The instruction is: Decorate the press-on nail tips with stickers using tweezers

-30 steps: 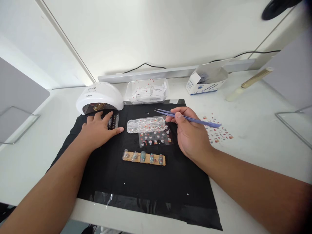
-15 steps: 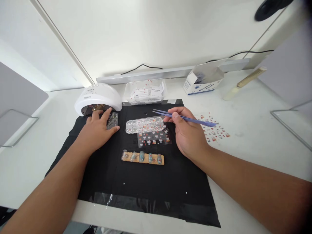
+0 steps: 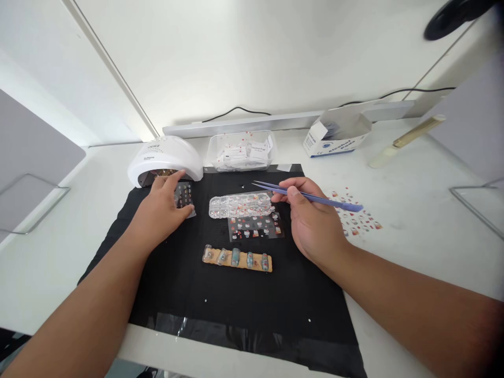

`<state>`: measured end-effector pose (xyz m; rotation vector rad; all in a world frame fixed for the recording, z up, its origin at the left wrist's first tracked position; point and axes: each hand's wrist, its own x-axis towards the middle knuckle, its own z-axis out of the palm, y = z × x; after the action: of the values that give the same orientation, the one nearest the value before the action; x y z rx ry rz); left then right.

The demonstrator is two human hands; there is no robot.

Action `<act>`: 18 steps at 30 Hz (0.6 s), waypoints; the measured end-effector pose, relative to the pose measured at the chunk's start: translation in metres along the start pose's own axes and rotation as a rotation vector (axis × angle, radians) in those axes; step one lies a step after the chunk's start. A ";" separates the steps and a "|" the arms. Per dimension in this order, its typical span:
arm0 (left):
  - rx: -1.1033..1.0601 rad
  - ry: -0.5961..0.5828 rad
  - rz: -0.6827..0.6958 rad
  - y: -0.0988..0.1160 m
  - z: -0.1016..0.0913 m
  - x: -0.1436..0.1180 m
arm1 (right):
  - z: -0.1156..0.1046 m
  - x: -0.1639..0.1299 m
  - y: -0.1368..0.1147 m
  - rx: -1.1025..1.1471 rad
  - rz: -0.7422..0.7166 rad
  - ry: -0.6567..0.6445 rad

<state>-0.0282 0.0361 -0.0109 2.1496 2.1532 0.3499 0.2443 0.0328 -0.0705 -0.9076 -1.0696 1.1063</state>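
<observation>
My right hand (image 3: pixel 313 220) pinches blue tweezers (image 3: pixel 334 201), tips pointing left over a clear box of rhinestones (image 3: pixel 241 204). A sticker sheet (image 3: pixel 255 226) lies just in front of that box. My left hand (image 3: pixel 159 212) grips a small sticker sheet (image 3: pixel 184 197) by its edge, lifted slightly off the black mat (image 3: pixel 236 299), close to the mouth of a white nail lamp (image 3: pixel 165 160). A wooden strip holding several decorated nail tips (image 3: pixel 237 258) rests on the mat between my hands.
Behind the mat stand a clear tub of wipe packets (image 3: pixel 244 151) and an open white and blue box (image 3: pixel 338 137). Loose stickers (image 3: pixel 360 218) lie on the white table to the right, with a gold and white stick (image 3: pixel 405 140) farther back.
My left hand went from lying flat beside the small sticker sheet to curling around it and picking it up. My right hand with the tweezers stayed almost still.
</observation>
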 end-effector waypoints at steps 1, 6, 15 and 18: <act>-0.008 0.004 -0.007 0.001 -0.002 0.000 | 0.000 0.000 0.000 0.000 0.002 0.000; -0.071 -0.006 -0.074 0.002 -0.010 -0.001 | -0.001 0.002 -0.001 0.000 0.009 0.009; -0.507 0.060 -0.081 -0.004 -0.010 0.002 | 0.000 0.002 -0.002 0.006 -0.011 0.011; -0.766 0.142 -0.013 -0.007 -0.007 0.003 | -0.001 0.003 -0.003 0.012 -0.041 0.020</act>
<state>-0.0366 0.0380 -0.0049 1.6925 1.6718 1.1332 0.2460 0.0349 -0.0670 -0.8820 -1.0600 1.0663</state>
